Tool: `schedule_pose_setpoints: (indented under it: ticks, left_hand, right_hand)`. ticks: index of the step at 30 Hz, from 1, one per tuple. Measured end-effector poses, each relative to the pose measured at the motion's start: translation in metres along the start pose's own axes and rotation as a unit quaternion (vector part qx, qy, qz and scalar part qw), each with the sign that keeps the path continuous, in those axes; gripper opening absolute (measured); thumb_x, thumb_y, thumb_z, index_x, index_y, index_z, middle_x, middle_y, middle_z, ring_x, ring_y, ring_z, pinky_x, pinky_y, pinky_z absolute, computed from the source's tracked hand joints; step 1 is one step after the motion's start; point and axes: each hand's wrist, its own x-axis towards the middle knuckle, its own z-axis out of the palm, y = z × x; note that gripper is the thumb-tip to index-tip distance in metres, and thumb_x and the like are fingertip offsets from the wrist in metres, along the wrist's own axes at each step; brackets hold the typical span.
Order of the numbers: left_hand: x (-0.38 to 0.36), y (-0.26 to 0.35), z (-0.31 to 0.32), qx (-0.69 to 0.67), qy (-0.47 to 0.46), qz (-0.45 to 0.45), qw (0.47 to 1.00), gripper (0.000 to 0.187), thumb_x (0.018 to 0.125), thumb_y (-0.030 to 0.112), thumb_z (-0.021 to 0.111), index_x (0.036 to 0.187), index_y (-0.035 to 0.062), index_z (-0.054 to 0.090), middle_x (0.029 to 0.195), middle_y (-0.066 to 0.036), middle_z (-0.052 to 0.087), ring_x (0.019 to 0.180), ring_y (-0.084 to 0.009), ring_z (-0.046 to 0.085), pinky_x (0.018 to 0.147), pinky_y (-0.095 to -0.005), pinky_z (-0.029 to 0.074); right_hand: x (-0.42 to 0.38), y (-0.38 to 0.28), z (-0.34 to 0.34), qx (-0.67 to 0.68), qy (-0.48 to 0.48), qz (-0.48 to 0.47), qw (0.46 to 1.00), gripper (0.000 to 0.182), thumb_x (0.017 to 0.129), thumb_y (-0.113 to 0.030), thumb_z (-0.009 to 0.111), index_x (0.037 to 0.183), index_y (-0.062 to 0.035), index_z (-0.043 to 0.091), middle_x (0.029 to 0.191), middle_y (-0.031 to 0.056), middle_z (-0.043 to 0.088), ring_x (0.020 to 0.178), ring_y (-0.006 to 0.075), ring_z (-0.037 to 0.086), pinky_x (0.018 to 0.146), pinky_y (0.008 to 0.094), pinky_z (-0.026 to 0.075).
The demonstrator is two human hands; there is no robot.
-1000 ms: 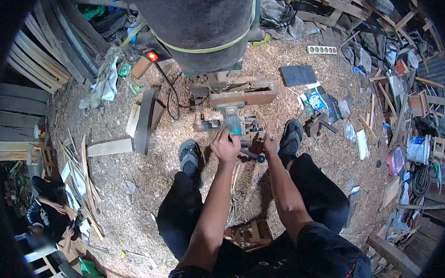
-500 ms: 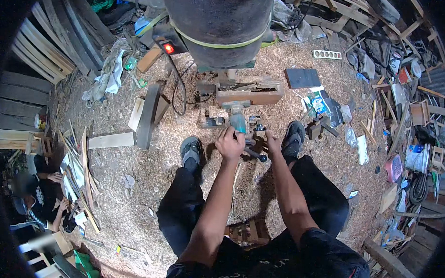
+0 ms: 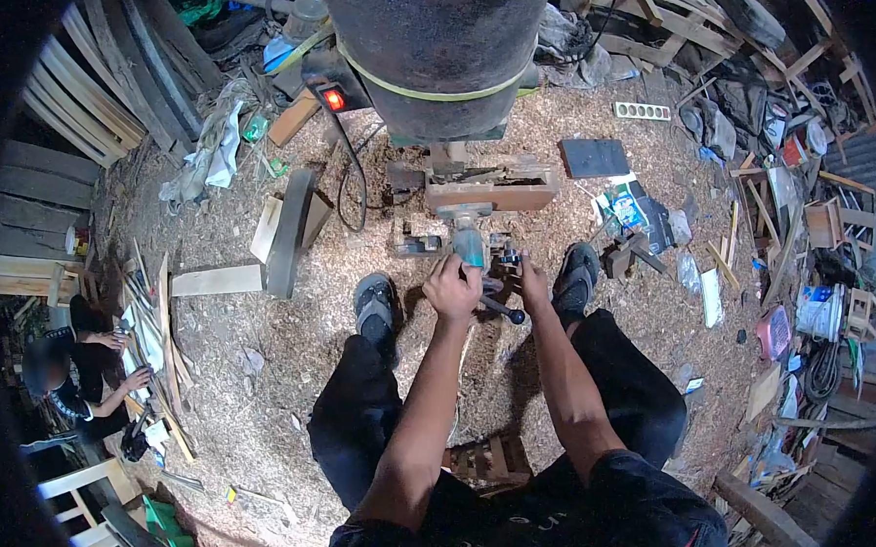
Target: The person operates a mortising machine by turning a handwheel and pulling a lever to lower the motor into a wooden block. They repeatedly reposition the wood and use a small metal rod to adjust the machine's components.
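Observation:
My left hand [image 3: 452, 290] is closed around the near end of a green, rounded machine part [image 3: 469, 244]. To its right, my right hand [image 3: 534, 286] has its fingertips at a small black knob [image 3: 509, 258] and appears to pinch it. A lever with a black ball end [image 3: 516, 317] sticks out just below, between my hands. Behind them stands the machine, with a big dark motor housing [image 3: 433, 58] circled by a yellow-green band. Along its base lies a wooden box [image 3: 490, 197] holding long, thin pieces I cannot make out.
Wood shavings cover the floor. A lit red switch [image 3: 334, 99] with a cable hangs at the machine's left. Boards [image 3: 289, 233] lie at left, a power strip [image 3: 643, 111] and a dark flat panel [image 3: 594, 158] at right. Another person [image 3: 77, 375] works at far left.
My right hand has moved slightly left and its fingers have come to the black knob. My left hand stays on the green part. The other person's arms and head have shifted.

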Motion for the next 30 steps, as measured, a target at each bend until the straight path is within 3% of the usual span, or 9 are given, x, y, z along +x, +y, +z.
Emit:
schedule_pose_setpoints:
  ticks: [8, 11, 16, 21, 22, 24, 27, 28, 30]
  left_hand:
    - [-0.001, -0.004, 0.001, 0.009, 0.000, 0.003, 1.000, 0.025, 0.081, 0.026, 0.057, 0.077, 0.0014, 0.060, 0.075, -0.022, 0.063, 0.069, -0.0420, 0.062, 0.060, -0.0503, 0.050]
    - [-0.002, -0.004, 0.001, 0.008, -0.010, -0.008, 1.000, 0.026, 0.080, 0.026, 0.057, 0.073, 0.0009, 0.060, 0.073, -0.022, 0.062, 0.068, -0.0420, 0.062, 0.061, -0.0503, 0.051]
    - [-0.001, -0.009, -0.003, -0.028, -0.062, -0.057, 0.996, 0.026, 0.080, 0.025, 0.057, 0.071, 0.0007, 0.061, 0.074, -0.024, 0.063, 0.069, -0.0427, 0.063, 0.063, -0.0512, 0.051]
    - [0.000, -0.009, -0.006, -0.048, -0.090, -0.082, 0.991, 0.026, 0.080, 0.026, 0.058, 0.072, 0.0019, 0.062, 0.078, -0.024, 0.065, 0.072, -0.0435, 0.064, 0.067, -0.0515, 0.051]
    - [-0.001, -0.010, -0.004, -0.033, -0.096, -0.087, 0.991, 0.026, 0.080, 0.026, 0.057, 0.072, 0.0015, 0.062, 0.079, -0.024, 0.065, 0.073, -0.0433, 0.064, 0.068, -0.0516, 0.051]
    - [0.000, -0.008, -0.005, -0.024, -0.096, -0.081, 0.992, 0.027, 0.082, 0.026, 0.056, 0.073, 0.0008, 0.063, 0.080, -0.023, 0.065, 0.075, -0.0433, 0.063, 0.069, -0.0518, 0.051]
    - [0.001, -0.008, -0.011, -0.065, -0.079, -0.046, 0.994, 0.026, 0.086, 0.022, 0.053, 0.078, 0.0000, 0.063, 0.080, -0.024, 0.064, 0.074, -0.0446, 0.061, 0.068, -0.0521, 0.049]
    - [0.000, -0.007, -0.014, -0.095, -0.071, -0.040, 0.992, 0.024, 0.087, 0.021, 0.052, 0.080, 0.0000, 0.062, 0.081, -0.025, 0.063, 0.073, -0.0456, 0.060, 0.068, -0.0522, 0.048]
    - [-0.010, -0.021, -0.015, -0.143, -0.038, 0.014, 0.989, 0.026, 0.097, 0.021, 0.046, 0.096, 0.0004, 0.062, 0.087, -0.022, 0.064, 0.073, -0.0401, 0.060, 0.071, -0.0481, 0.047]
  right_hand:
    - [-0.002, 0.006, 0.008, 0.028, 0.053, -0.115, 0.992, 0.046, 0.100, -0.043, 0.054, 0.082, -0.0015, 0.064, 0.073, 0.0017, 0.059, 0.063, 0.0135, 0.052, 0.058, 0.0307, 0.043]
    - [-0.037, -0.013, 0.019, -0.080, 0.199, -0.272, 0.938, 0.043, 0.101, -0.037, 0.054, 0.077, -0.0016, 0.061, 0.068, 0.0001, 0.054, 0.065, 0.0123, 0.048, 0.061, 0.0304, 0.041]
    - [-0.075, -0.020, 0.054, -0.020, 0.019, -0.218, 0.976, 0.049, 0.104, -0.038, 0.044, 0.085, 0.0021, 0.065, 0.078, 0.0028, 0.061, 0.074, 0.0123, 0.052, 0.069, 0.0327, 0.044]
    - [-0.060, 0.008, 0.072, 0.027, 0.074, -0.210, 0.975, 0.053, 0.106, -0.045, 0.030, 0.096, -0.0012, 0.059, 0.092, 0.0093, 0.060, 0.084, 0.0192, 0.054, 0.080, 0.0343, 0.043]
    - [-0.111, -0.033, 0.085, -0.076, 0.138, -0.269, 0.950, 0.052, 0.107, -0.039, 0.030, 0.093, 0.0032, 0.058, 0.087, 0.0101, 0.061, 0.082, 0.0195, 0.055, 0.073, 0.0398, 0.043]
    - [-0.085, -0.014, 0.050, -0.248, 0.207, -0.432, 0.842, 0.060, 0.105, -0.046, 0.030, 0.092, 0.0042, 0.060, 0.086, 0.0157, 0.065, 0.081, 0.0245, 0.059, 0.076, 0.0441, 0.044]
    - [-0.069, 0.015, 0.002, -0.249, 0.138, -0.151, 0.947, 0.067, 0.103, -0.052, 0.031, 0.086, 0.0046, 0.063, 0.084, 0.0234, 0.067, 0.081, 0.0312, 0.064, 0.078, 0.0470, 0.045]
    - [-0.038, 0.054, -0.020, -0.222, 0.066, -0.115, 0.966, 0.065, 0.101, -0.055, 0.035, 0.090, 0.0035, 0.062, 0.083, 0.0212, 0.068, 0.076, 0.0299, 0.067, 0.071, 0.0419, 0.050]
    - [-0.052, 0.053, -0.012, -0.241, 0.030, -0.099, 0.965, 0.066, 0.101, -0.051, 0.035, 0.087, 0.0064, 0.065, 0.082, 0.0283, 0.066, 0.084, 0.0399, 0.066, 0.076, 0.0487, 0.050]
